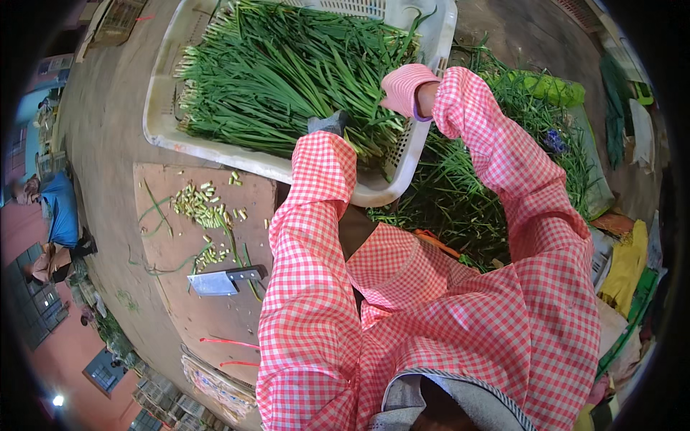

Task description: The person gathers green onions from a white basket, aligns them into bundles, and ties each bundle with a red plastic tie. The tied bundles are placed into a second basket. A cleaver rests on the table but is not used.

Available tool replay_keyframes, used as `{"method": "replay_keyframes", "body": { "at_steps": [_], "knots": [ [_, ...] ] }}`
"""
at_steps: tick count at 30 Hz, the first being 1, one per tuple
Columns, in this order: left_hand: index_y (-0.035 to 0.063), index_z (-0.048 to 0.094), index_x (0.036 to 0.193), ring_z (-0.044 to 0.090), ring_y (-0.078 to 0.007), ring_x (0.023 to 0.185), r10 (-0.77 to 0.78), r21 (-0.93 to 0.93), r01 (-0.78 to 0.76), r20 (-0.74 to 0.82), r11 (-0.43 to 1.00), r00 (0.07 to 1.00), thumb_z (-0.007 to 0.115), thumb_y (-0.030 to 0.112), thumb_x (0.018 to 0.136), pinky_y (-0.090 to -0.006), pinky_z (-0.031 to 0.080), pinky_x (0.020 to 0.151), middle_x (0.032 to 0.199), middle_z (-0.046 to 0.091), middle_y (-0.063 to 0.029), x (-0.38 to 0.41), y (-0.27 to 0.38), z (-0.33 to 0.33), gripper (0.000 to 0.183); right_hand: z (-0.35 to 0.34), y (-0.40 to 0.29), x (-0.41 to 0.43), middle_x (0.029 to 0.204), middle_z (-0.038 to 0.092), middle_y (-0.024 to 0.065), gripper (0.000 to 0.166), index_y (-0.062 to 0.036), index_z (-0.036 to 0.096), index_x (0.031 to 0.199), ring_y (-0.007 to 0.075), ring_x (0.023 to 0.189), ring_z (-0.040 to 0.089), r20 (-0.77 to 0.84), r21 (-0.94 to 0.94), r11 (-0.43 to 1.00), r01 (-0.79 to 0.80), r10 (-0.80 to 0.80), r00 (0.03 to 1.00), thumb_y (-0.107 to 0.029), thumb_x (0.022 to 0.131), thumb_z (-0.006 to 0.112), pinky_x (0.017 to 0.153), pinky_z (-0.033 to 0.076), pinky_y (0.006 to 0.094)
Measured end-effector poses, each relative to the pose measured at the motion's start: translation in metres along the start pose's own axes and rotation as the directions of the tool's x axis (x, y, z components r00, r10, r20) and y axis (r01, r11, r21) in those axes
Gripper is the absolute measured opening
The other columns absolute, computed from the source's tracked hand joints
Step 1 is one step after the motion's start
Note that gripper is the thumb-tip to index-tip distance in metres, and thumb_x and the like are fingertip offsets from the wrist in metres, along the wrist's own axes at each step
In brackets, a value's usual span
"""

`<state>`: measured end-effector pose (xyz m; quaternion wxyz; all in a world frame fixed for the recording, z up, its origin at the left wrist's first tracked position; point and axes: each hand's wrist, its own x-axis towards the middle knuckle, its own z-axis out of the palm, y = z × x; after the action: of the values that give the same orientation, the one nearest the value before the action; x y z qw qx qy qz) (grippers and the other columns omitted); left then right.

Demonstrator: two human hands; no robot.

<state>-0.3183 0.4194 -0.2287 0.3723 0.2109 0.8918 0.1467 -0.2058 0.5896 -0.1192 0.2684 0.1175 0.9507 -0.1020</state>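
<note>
Long green leafy stalks with pale cut ends, probably garlic chives (280, 81), fill a white plastic crate (215, 153). My left hand (329, 123), in a dark grey glove, reaches over the crate's near wall and touches the leaves; its fingers are hidden. At the crate's right end, my right hand (404, 89) wears a pink striped glove and lies against the greens, its fingertips hidden among them. Below the crate, on a brown board (161, 188), lie a cleaver (215, 282) with a black handle and many short cut stalk ends (199, 207).
A heap of loose greens (453, 167) lies right of the crate, with a bright green bundle (550, 89) behind it. Red strings (229, 340) lie on the board. Yellow cloth (628, 264) is at the far right. Stacked crates and people are in the left background.
</note>
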Motion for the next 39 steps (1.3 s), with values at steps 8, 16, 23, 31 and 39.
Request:
{"method": "replay_keyframes", "body": {
  "at_steps": [8,16,23,31,39],
  "knots": [
    [0.0068,0.051,0.119,0.049,-0.0301,0.113,-0.173,-0.433,0.125,-0.073,0.893,0.982,0.066,0.039,0.075,-0.0378,0.039,0.094,0.121,0.053,-0.0167,-0.004,0.004,0.017,0.057,0.007,0.000,0.033,0.076,0.064,0.0187,0.048,-0.0018,0.068,0.082,0.0342,0.072,0.063,0.153,-0.193,0.969,0.157,-0.128,0.980,-0.047,0.074,0.056,0.066,0.051,0.0419],
    [0.0296,0.026,0.139,0.032,-0.0279,0.131,0.098,0.006,-0.103,0.249,0.995,0.964,0.043,0.032,0.089,-0.0469,0.020,0.107,0.143,0.032,-0.0021,0.035,-0.021,0.038,0.053,0.011,-0.048,0.014,0.083,0.064,0.0203,0.048,0.0021,0.063,0.094,0.0359,0.080,0.063,0.217,0.061,0.995,0.080,-0.092,0.972,-0.042,0.076,0.054,0.073,0.051,0.0413],
    [0.0298,0.041,0.128,0.041,-0.0276,0.125,0.291,0.409,-0.388,0.279,0.826,0.915,0.043,0.037,0.087,-0.0388,0.033,0.100,0.136,0.044,-0.0041,-0.022,0.018,-0.017,0.042,0.006,-0.040,-0.009,0.078,0.062,0.0177,0.039,-0.0014,0.060,0.092,0.0301,0.074,0.062,-0.069,0.395,0.861,0.321,-0.321,0.945,-0.037,0.082,0.049,0.064,0.048,0.0376],
    [0.0320,0.036,0.134,0.040,-0.0345,0.125,0.221,0.475,-0.301,0.218,0.827,0.951,0.047,0.025,0.086,-0.0490,0.026,0.105,0.139,0.040,-0.0031,-0.018,-0.011,-0.046,0.050,0.007,0.002,-0.001,0.073,0.062,0.0090,0.019,-0.0041,0.057,0.083,0.0240,0.068,0.064,-0.051,-0.321,0.725,0.609,-0.655,0.754,-0.019,0.072,0.061,0.054,0.050,0.0356],
    [0.0274,0.039,0.133,0.046,-0.0295,0.119,0.345,0.394,-0.361,0.113,0.845,0.932,0.040,0.014,0.088,-0.0425,0.030,0.101,0.134,0.045,-0.0016,-0.021,-0.049,-0.064,0.047,0.030,-0.038,0.006,0.065,0.060,0.0128,0.025,-0.0136,0.055,0.106,0.0305,0.058,0.060,0.120,0.138,0.881,0.452,-0.468,0.876,-0.024,0.084,0.048,0.050,0.047,0.0416]
  ]
}}
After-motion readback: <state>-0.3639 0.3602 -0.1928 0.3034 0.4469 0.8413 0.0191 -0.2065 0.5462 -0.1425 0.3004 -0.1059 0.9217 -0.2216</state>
